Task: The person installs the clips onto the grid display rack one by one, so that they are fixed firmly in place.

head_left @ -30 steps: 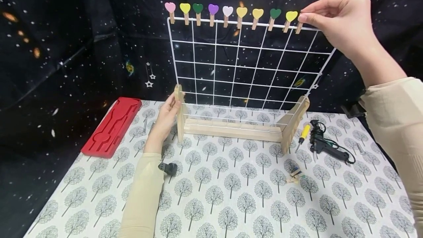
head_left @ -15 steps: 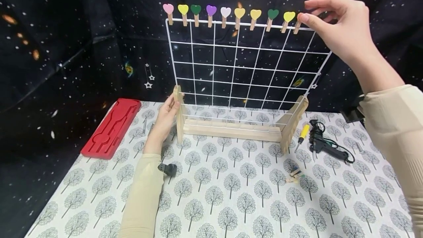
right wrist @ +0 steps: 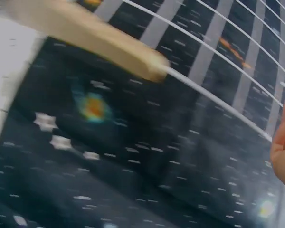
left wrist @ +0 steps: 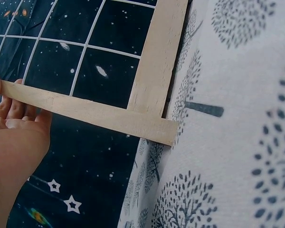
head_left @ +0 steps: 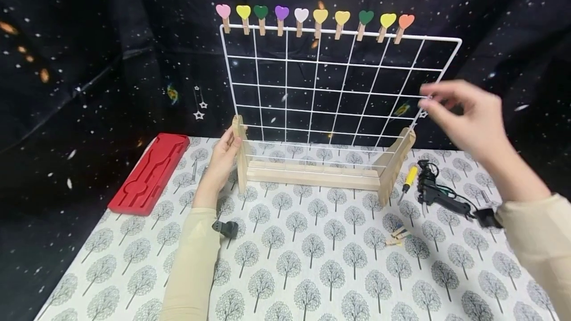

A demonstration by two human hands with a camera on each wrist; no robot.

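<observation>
A white wire grid panel (head_left: 312, 86) stands upright in a wooden stand (head_left: 312, 178). Several small wooden clothespins with coloured hearts line its top bar; the rightmost is an orange heart clothespin (head_left: 405, 24). My left hand (head_left: 223, 155) grips the stand's left side piece (left wrist: 85, 107), thumb on the near side and fingers behind it. Beside the panel's right edge, my right hand (head_left: 468, 113) is blurred, holding nothing, its fingers loosely bent. In the right wrist view only part of that hand (right wrist: 284, 152) shows at the right border.
A red moulded tray (head_left: 149, 175) lies at the left of the tree-print tablecloth (head_left: 312, 261). On the right are a yellow screwdriver (head_left: 409, 182), a black glue gun (head_left: 446, 199) with its cord, and a few loose clothespins (head_left: 398, 236). A dark starry cloth hangs behind.
My right hand has let go of the orange heart clothespin, which stays on the top bar, and has dropped down along the panel's right edge. My left hand keeps its place.
</observation>
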